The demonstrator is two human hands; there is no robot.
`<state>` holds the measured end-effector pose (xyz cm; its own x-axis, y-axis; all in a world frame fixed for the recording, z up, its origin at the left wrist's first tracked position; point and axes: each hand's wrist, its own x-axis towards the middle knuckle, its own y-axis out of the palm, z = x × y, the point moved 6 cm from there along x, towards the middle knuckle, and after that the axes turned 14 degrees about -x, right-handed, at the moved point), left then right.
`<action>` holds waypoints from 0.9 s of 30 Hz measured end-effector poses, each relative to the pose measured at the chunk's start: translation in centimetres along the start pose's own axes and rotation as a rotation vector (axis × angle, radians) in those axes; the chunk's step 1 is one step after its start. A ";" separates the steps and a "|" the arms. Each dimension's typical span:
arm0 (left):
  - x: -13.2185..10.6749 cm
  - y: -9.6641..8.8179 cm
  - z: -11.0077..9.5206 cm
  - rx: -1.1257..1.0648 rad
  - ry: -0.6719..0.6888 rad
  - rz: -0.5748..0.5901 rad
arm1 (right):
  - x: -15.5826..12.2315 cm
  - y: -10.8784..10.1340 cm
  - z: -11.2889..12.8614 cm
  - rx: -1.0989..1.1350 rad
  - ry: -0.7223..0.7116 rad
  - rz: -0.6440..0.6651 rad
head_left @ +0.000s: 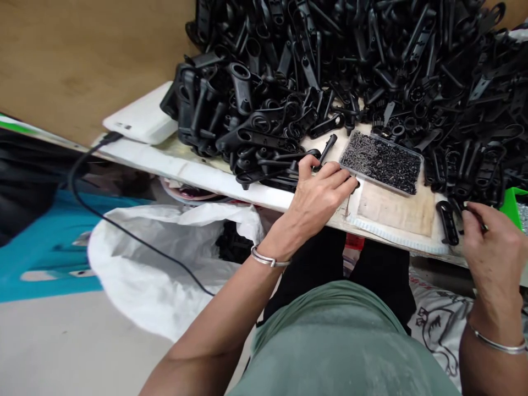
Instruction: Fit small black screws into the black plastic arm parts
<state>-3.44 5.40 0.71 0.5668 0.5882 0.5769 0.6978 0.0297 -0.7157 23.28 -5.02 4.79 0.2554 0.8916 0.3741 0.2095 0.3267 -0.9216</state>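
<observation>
My left hand (324, 192) is at the table's front edge, palm down with curled fingers, closed over a black plastic part that mostly hides beneath it. A slim black plastic piece (329, 147) sticks up just beyond its fingertips. Farther right, my right hand (493, 236) pinches a small dark plastic part, largely covered by the fingers. Beside those fingers lies an elongated black plastic part (447, 223) with a slot. Between the hands, a clear tray (418, 176) holds many tiny black and grey pieces.
A large heap of black plastic parts (284, 71) covers the back of the table. On the left sits a white device (142, 118) with a black cable. Below hangs a white sack (136, 258) with dark parts inside. A green bin (510, 202) stands at right.
</observation>
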 end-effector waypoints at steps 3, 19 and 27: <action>-1.0 -0.4 -1.8 -0.119 0.142 -0.090 | -0.7 -0.3 0.8 0.270 0.108 -0.050; -3.0 1.9 -3.6 -0.308 -0.227 -0.156 | 5.5 2.6 8.2 0.239 -0.213 0.099; -3.5 1.4 -3.3 -0.361 -0.159 -0.198 | 7.6 4.4 9.0 0.050 -0.300 0.206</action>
<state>-3.00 0.66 -1.02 0.3514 0.7177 0.6011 0.9106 -0.1127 -0.3977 17.66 6.04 2.70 -0.0024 0.9901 0.1404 0.1339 0.1395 -0.9811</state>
